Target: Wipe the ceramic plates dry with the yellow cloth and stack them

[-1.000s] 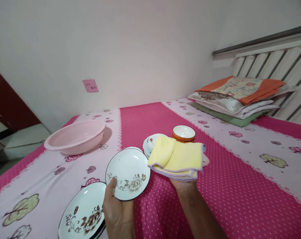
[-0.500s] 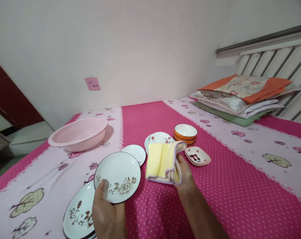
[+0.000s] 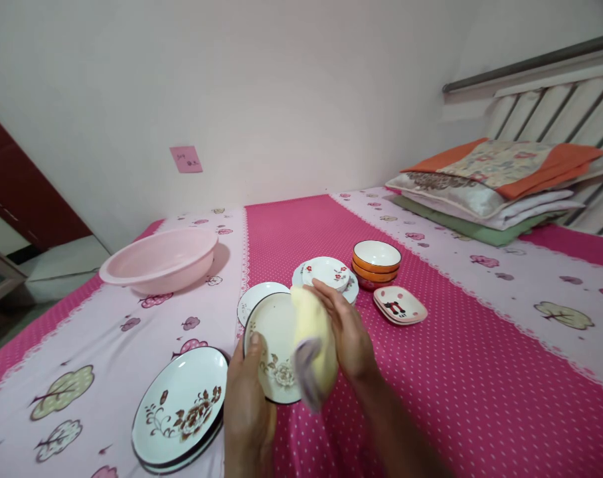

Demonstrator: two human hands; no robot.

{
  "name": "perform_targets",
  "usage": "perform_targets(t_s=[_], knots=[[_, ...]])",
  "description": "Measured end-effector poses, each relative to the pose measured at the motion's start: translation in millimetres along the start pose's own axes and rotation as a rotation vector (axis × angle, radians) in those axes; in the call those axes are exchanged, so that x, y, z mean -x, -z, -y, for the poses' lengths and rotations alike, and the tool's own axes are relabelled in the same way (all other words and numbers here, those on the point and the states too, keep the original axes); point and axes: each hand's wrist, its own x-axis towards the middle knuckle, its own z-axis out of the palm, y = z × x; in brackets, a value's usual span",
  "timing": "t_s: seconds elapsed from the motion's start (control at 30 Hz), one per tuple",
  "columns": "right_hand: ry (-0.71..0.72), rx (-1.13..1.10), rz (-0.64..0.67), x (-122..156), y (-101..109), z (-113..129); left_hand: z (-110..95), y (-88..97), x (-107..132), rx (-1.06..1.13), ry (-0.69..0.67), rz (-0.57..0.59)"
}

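Note:
My left hand (image 3: 249,385) grips the left edge of a white plate (image 3: 269,338) with a dark rim and a brown flower print, thumb on its face. A folded yellow cloth (image 3: 314,332) with a purple edge, partly blurred, is in my right hand (image 3: 348,328) and covers the plate's right side. Beneath and left of my left hand, a stack of larger flower-print plates (image 3: 176,411) rests on the bedspread. Just behind the held plate lies another white plate (image 3: 256,299), partly hidden. Small plates with red flowers (image 3: 326,271) sit beyond my right hand.
Orange bowls (image 3: 376,262) are stacked right of the small plates, with squarish cat-print dishes (image 3: 401,305) in front. A pink basin (image 3: 162,262) stands at the left. Folded bedding (image 3: 501,172) is piled at the far right by the white headboard rails (image 3: 570,106).
My left hand has brought the plate rightward, and my right hand has moved the cloth onto it. The larger plate stack is now more fully in view.

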Motion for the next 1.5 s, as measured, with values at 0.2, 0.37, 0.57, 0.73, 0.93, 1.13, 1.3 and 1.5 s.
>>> perform_targets(t_s=[0.2, 0.37, 0.57, 0.73, 0.93, 1.13, 1.3, 1.5], knots=[[0.317, 0.698, 0.118, 4, -1, -10, 12, -7.2, 2, 0.108, 0.08, 0.021], [0.444, 1.351, 0.024, 8, -5, -6, 16, -8.7, 0, 0.237, 0.065, -0.035], [0.373, 1.444, 0.184, 13, -6, 1, 21, -3.2, -2, 0.299, 0.059, 0.024], [0.342, 1.3, 0.285, 15, -10, -6, 17, 2.4, -5, 0.292, 0.024, 0.075], [0.37, 1.262, 0.364, 27, -24, -8, 6, 2.1, -6, 0.332, 0.08, 0.017], [0.398, 1.277, 0.425, 33, -30, -8, 4, 8.3, -6, 0.419, 0.139, 0.072], [0.454, 1.277, 0.459, 32, -28, -9, 3, 9.4, -8, 0.442, 0.17, 0.068], [0.474, 1.251, 0.536, 28, -22, -6, 6, 13.8, -8, 0.454, 0.217, 0.102]])
